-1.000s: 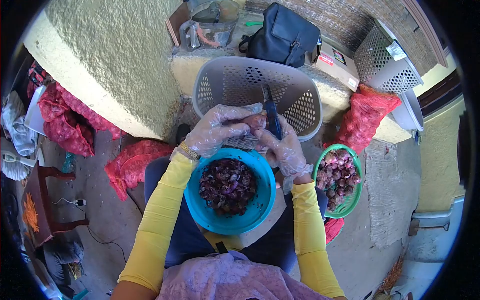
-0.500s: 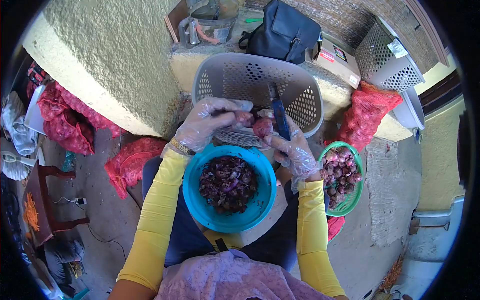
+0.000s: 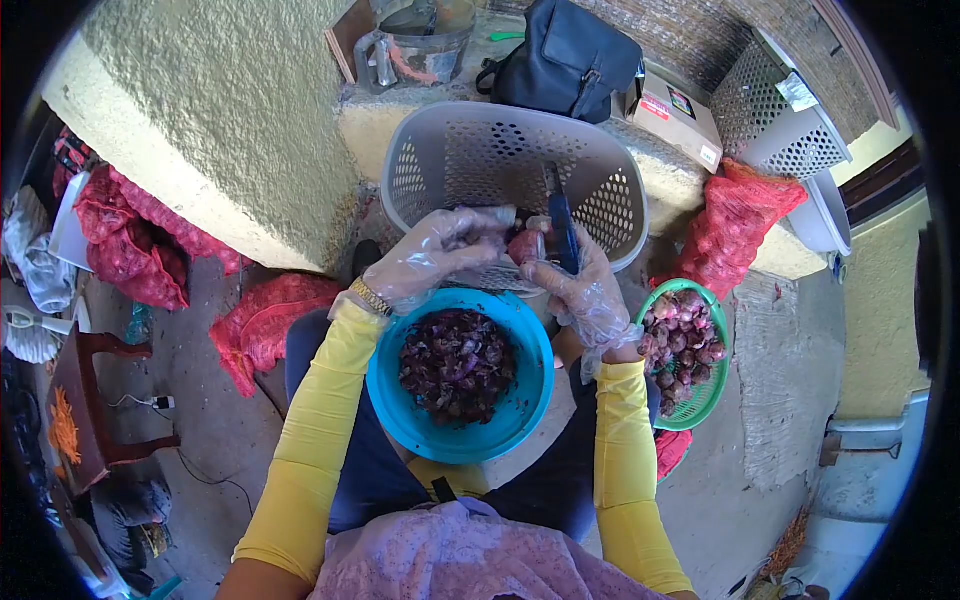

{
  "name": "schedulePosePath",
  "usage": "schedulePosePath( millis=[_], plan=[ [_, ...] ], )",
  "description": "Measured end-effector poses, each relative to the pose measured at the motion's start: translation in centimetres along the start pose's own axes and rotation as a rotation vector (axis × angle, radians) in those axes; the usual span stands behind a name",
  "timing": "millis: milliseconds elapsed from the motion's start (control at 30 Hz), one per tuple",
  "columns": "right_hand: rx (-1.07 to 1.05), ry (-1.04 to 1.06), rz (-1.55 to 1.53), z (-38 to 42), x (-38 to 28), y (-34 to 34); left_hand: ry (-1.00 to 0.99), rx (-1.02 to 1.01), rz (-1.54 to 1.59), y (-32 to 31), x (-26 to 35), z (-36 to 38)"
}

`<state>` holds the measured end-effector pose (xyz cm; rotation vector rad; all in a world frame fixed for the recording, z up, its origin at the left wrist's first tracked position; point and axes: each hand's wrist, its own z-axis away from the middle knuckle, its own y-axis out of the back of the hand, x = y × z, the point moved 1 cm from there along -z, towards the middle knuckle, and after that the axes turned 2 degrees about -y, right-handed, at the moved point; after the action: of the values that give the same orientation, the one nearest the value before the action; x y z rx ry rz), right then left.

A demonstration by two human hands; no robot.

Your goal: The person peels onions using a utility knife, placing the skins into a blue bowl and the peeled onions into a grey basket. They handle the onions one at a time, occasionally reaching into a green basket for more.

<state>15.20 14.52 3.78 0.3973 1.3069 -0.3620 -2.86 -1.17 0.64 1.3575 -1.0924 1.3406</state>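
Both my hands wear clear plastic gloves above a blue basin (image 3: 380, 415). In my right hand (image 3: 582, 285) is a knife (image 3: 562, 232) with a blue handle, its dark blade pointing up and away. A reddish onion (image 3: 526, 247) sits at that hand's thumb, between the two hands. My left hand (image 3: 425, 255) is closed, its fingers curled beside the onion; what they hold is hidden. Dark purple onion skins (image 3: 458, 365) fill the middle of the basin. Just beyond my hands stands a grey perforated basket (image 3: 500, 120).
A green basket (image 3: 724, 372) of onions stands by my right knee. Red mesh sacks (image 3: 735, 230) lie at right and left. A black backpack (image 3: 565, 65), a box (image 3: 675, 120) and a bucket (image 3: 425, 50) rest on the ledge. A wooden table (image 3: 90, 400) stands left.
My left hand has turned and shifted slightly down, its fingers more curled. The knife has moved slightly right and tilts less, while the onion stays by the right thumb.
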Motion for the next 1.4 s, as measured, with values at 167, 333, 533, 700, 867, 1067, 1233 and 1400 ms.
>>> schedulePosePath(
  millis=[167,333,533,700,867,1067,1233,1400],
  plan=[
    [-0.034,0.012,-0.076,-0.4,0.4,-1.0,-0.116,-0.02,0.457,-1.9,0.0,-0.6],
    [0.009,-0.01,-0.232,-0.4,-0.1,-0.9,-0.102,0.08,0.511,-2.0,0.4,-1.2],
    [0.131,0.003,-0.356,-0.8,0.7,-0.2,-0.009,0.153,0.686,-1.3,0.7,-0.7],
    [0.105,-0.001,-0.395,-0.8,1.2,0.2,-0.084,0.161,0.769,-1.7,0.2,-1.2],
    [0.072,-0.014,-0.315,0.1,-0.2,-0.4,-0.144,0.187,0.776,-1.7,0.5,-1.3],
    [0.191,0.139,-0.172,-0.6,0.4,-1.8,-0.14,0.157,0.948,-1.6,-0.3,-1.6],
    [0.242,0.38,-0.185,-1.2,0.6,-2.9,-0.164,0.125,0.93,-2.7,-0.9,-1.9],
    [0.232,0.321,-0.151,-1.0,0.4,-2.9,-0.174,0.187,0.847,-3.0,-0.2,-1.9]
  ],
)
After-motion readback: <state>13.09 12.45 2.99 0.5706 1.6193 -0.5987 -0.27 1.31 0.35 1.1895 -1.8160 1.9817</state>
